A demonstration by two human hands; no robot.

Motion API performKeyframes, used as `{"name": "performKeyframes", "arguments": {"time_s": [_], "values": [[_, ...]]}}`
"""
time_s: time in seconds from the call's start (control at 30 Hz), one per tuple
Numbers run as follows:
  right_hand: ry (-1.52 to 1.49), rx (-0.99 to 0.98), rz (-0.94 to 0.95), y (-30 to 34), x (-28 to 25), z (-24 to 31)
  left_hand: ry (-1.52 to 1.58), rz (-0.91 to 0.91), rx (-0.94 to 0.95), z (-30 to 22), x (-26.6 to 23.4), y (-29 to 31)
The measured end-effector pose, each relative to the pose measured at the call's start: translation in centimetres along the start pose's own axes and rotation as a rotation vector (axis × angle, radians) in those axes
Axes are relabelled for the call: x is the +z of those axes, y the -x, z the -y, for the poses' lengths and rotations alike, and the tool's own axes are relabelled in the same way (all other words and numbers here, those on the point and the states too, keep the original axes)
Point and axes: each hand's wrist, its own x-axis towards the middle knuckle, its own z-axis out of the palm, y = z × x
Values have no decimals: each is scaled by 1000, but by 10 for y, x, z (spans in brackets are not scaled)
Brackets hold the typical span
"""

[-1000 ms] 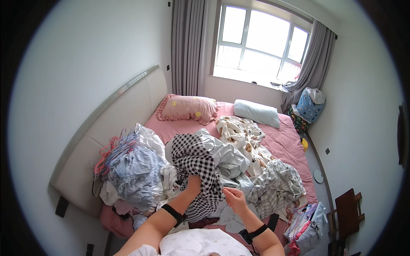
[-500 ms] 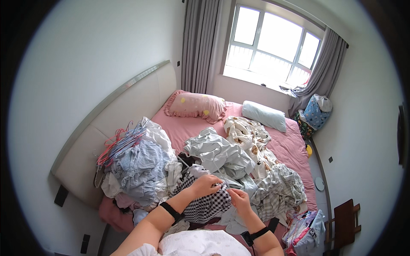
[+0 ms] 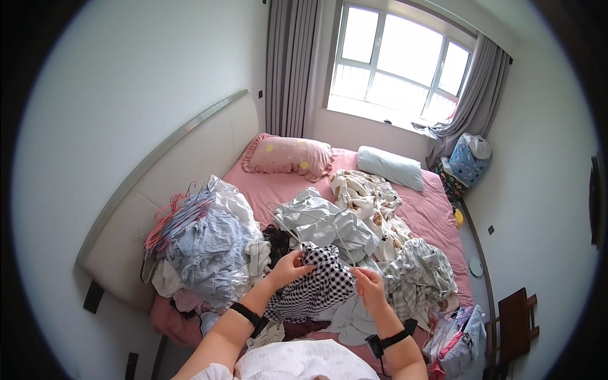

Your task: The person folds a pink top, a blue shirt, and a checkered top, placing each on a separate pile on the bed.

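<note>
A black-and-white checked garment (image 3: 323, 278) lies bunched in front of me on the bed, its upper part raised between my hands. My left hand (image 3: 290, 267) is closed on its upper left edge. At the garment's right edge, the thumb and fingers of my right hand (image 3: 369, 283) are pinched together; the small bit between them is hard to see. Thin pale cord-like lines run up from the garment, looping over a crumpled light grey cloth (image 3: 316, 218) just beyond. Left of the garment sits a dark lacy piece (image 3: 276, 239).
A heap of light blue clothes (image 3: 212, 244) with pink and blue hangers (image 3: 180, 212) lies left. Patterned cream fabric (image 3: 367, 196) and a grey plaid cloth (image 3: 421, 278) lie right. A pink pillow (image 3: 291, 155) and a pale pillow (image 3: 389, 168) are at the back. A brown folding stool (image 3: 516, 326) leans right.
The upper part of the checked garment has been raised and spread. My left hand has moved slightly left, my right hand slightly right and up. The thin pale loops now show over the grey cloth.
</note>
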Motion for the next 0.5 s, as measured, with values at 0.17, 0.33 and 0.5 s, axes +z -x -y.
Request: {"name": "performKeyframes", "arguments": {"time_s": [0.17, 0.33, 0.5], "values": [[43, 47, 6, 0, 1, 11, -25, 41, 72, 17, -10, -16], [13, 162, -22, -4, -25, -8, 191, -38, 149, -27, 11, -17], [-173, 173, -109, -11, -32, -26, 294, 48, 277, -56, 25, 4]]}}
